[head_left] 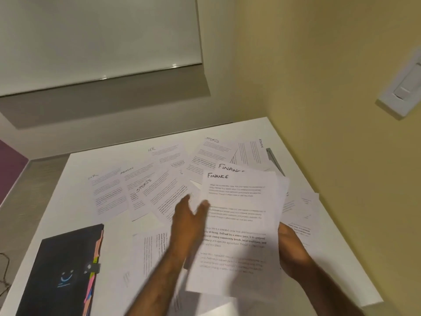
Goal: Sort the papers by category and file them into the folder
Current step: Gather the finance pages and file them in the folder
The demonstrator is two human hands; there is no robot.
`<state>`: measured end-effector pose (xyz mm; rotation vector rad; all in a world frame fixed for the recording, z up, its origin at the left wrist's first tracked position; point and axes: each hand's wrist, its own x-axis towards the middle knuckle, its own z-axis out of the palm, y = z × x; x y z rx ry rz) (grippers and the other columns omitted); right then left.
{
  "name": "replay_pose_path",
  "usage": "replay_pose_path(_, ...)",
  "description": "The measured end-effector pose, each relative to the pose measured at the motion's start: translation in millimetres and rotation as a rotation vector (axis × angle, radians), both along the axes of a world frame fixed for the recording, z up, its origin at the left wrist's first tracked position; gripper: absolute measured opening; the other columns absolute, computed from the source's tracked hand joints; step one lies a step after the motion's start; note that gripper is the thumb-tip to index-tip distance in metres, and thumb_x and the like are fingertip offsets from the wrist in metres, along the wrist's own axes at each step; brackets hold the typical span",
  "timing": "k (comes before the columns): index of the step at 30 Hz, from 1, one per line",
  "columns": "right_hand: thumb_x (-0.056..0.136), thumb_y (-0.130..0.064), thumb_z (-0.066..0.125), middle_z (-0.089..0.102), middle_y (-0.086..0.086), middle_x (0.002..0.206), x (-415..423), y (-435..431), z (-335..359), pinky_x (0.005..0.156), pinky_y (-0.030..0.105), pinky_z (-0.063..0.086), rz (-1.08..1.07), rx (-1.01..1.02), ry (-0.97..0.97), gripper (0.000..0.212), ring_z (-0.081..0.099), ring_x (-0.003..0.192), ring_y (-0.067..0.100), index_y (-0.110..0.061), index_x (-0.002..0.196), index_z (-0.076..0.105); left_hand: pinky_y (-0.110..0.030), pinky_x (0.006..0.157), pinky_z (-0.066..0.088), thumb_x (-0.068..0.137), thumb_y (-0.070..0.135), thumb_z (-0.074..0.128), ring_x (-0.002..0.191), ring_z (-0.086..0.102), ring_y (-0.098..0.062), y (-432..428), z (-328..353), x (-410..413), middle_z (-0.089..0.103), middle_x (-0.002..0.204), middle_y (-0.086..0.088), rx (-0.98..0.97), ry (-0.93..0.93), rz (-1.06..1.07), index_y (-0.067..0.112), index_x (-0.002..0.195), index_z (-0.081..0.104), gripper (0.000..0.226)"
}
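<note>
Printed sheets with handwritten headings lie spread over the white table (337, 258). A sheet headed FINANCE (237, 224) is lifted above the table, with a second FINANCE sheet (230, 168) peeking out behind it. My right hand (290, 252) grips the stack at its right edge. My left hand (190, 218) is at the sheet's left edge, thumb over the front of the paper and fingers straight behind it. Sheets marked SPORTS (143, 185), ADMIN (127, 171) and HR (152, 149) lie flat further back. A closed black folder (61, 270) with coloured tabs lies at the near left.
A yellow wall (341, 87) runs along the table's right side, with a white switch plate (403, 87) on it. A lowered window blind (98, 42) hangs behind the table. A grey flat object (274, 160) sticks out from under the papers at the far right.
</note>
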<state>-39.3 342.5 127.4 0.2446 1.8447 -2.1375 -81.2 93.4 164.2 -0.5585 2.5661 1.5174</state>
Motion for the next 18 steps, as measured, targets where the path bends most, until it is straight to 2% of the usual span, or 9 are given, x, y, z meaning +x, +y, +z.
replay_pose_path(3, 0.096, -0.018, 0.065, 0.074, 0.013, 0.118, -4, 5, 7, 0.095, 0.061, 0.055, 0.093, 0.07, -0.005, 0.026, 0.07, 0.11, 0.036, -0.011, 0.12, 0.072, -0.04, 0.089, 0.057, 0.103, 0.039, 0.054, 0.098, 0.073, -0.03, -23, 4, -1, 0.079, 0.106, -0.007, 0.404, -0.268, -0.059, 0.009, 0.111, 0.074, 0.037)
replay_pose_path(5, 0.099, -0.021, 0.062, 0.076, 0.005, 0.114, -5, 3, 10, 0.095, 0.059, 0.056, 0.129, 0.209, 0.013, 0.021, 0.072, 0.107, 0.029, -0.02, 0.116, 0.074, -0.036, 0.072, 0.054, 0.105, 0.026, 0.054, 0.075, 0.068, -0.024, -25, 5, 5, 0.077, 0.086, -0.006, 0.395, -0.232, -0.069, 0.005, 0.091, 0.073, 0.031)
replay_pose_path(7, 0.1, -0.044, 0.054, 0.075, -0.009, 0.112, -6, -3, 15, 0.099, 0.051, 0.055, 0.105, 0.418, 0.046, 0.025, 0.07, 0.105, 0.017, -0.036, 0.119, 0.068, -0.031, 0.059, 0.043, 0.101, 0.021, 0.059, 0.058, 0.052, -0.02, -23, 1, 11, 0.064, 0.071, -0.011, 0.313, -0.138, -0.005, 0.002, 0.08, 0.065, 0.029)
replay_pose_path(9, 0.1, -0.064, 0.04, 0.069, -0.018, 0.116, -9, -8, 14, 0.109, 0.037, 0.044, -0.027, 0.303, -0.04, 0.043, 0.064, 0.108, 0.007, -0.038, 0.124, 0.064, -0.024, 0.05, 0.034, 0.097, 0.016, 0.066, 0.05, 0.042, -0.016, -21, -1, 16, 0.054, 0.064, -0.01, 0.294, -0.069, 0.104, 0.007, 0.073, 0.06, 0.026)
replay_pose_path(11, 0.091, -0.078, 0.039, 0.068, -0.015, 0.129, -13, -9, 7, 0.111, 0.035, 0.04, -0.068, 0.057, -0.185, 0.064, 0.063, 0.119, 0.011, -0.035, 0.131, 0.063, -0.023, 0.05, 0.028, 0.092, 0.014, 0.072, 0.052, 0.034, -0.015, -21, -4, 17, 0.044, 0.062, -0.005, 0.35, -0.027, 0.175, 0.014, 0.069, 0.05, 0.032)
replay_pose_path(12, 0.091, -0.075, 0.045, 0.068, -0.011, 0.132, -17, -10, 5, 0.11, 0.038, 0.045, -0.075, -0.047, -0.216, 0.06, 0.065, 0.122, 0.015, -0.036, 0.134, 0.062, -0.023, 0.05, 0.029, 0.09, 0.014, 0.075, 0.053, 0.034, -0.015, -22, -6, 19, 0.042, 0.061, -0.003, 0.347, -0.009, 0.181, 0.016, 0.068, 0.045, 0.036)
replay_pose_path(14, 0.103, -0.043, 0.053, 0.067, 0.0, 0.137, -18, -12, 8, 0.103, 0.041, 0.05, -0.034, -0.163, -0.188, 0.042, 0.065, 0.124, 0.021, -0.027, 0.141, 0.057, -0.028, 0.057, 0.04, 0.085, 0.018, 0.079, 0.058, 0.045, -0.017, -22, -7, 21, 0.051, 0.065, -0.005, 0.356, 0.019, 0.181, 0.008, 0.071, 0.044, 0.039)
replay_pose_path(16, 0.103, -0.017, 0.056, 0.069, 0.01, 0.134, -19, -15, 11, 0.097, 0.042, 0.054, 0.022, -0.178, -0.198, 0.037, 0.068, 0.12, 0.027, -0.016, 0.14, 0.057, -0.038, 0.067, 0.052, 0.082, 0.019, 0.083, 0.067, 0.061, -0.024, -24, -4, 21, 0.067, 0.077, -0.013, 0.394, 0.027, 0.211, 0.0, 0.08, 0.05, 0.038)
replay_pose_path(18, 0.1, -0.007, 0.058, 0.071, 0.012, 0.129, -20, -16, 8, 0.096, 0.046, 0.056, 0.024, -0.188, -0.213, 0.038, 0.07, 0.116, 0.031, -0.012, 0.138, 0.059, -0.044, 0.076, 0.061, 0.082, 0.019, 0.084, 0.078, 0.073, -0.029, -26, -3, 22, 0.077, 0.092, -0.015, 0.483, 0.027, 0.204, 0.001, 0.091, 0.062, 0.03)
